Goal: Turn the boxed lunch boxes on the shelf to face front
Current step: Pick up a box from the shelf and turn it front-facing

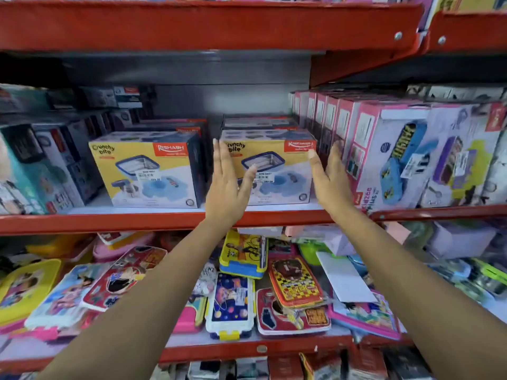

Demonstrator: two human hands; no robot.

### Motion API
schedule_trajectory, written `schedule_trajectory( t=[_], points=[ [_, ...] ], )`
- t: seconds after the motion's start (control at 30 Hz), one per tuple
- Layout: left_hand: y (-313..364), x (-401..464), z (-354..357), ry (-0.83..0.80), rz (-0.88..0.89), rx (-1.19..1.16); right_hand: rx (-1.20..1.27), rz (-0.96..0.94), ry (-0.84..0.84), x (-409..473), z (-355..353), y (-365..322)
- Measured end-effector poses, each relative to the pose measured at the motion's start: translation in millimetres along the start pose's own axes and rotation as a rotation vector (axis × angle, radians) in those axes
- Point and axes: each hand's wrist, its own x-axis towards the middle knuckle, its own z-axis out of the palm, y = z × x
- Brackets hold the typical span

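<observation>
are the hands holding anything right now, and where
Nothing is gripped. The left hand and right hand are open, flanking the right yellow box at its sides.

— What's straight below the grip?
— A yellow bicycle-print case [242, 253], and nearer us a space-print box [230, 305] with a white rim.
— And down to the right of the grip?
— A red chequered case [295, 286], with a white sheet [343, 278] just beside it. Down-left, a yellow lid [24, 289].

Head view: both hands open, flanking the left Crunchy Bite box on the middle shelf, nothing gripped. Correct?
Not quite. The head view shows the left hand and right hand open and flanking the right Crunchy Bite box, not the left Crunchy Bite box. Nothing gripped.
</observation>
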Motion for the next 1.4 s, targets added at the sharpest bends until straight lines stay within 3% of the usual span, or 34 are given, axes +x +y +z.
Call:
schedule_trajectory(
  t=[0.17,0.33,0.67,0.77,0.97,1.13,1.4],
  points=[
    [2,12,3,-0.006,-0.201,-0.212,0.134,0.280,-0.124,19,-1,-5],
    [-3,14,1,-0.073,-0.421,-0.317,0.252,0.382,-0.229,33,3,-10],
    [1,11,-11,-0.080,-0.346,-0.281,0.403,0.437,-0.171,39,1,-12],
    [8,12,-20,-0.066,-0.308,-0.373,0.461,0.453,-0.166,37,-5,-15],
    [10,28,-43,-0.123,-0.464,-0.660,0.545,0.256,-0.207,26,-19,-20],
    [20,32,-59,-0.172,-0.371,-0.669,0.618,0.072,-0.244,19,-30,-17],
    [8,28,-77,-0.218,-0.160,-0.507,0.666,0.065,-0.272,11,-37,-16]
  ],
)
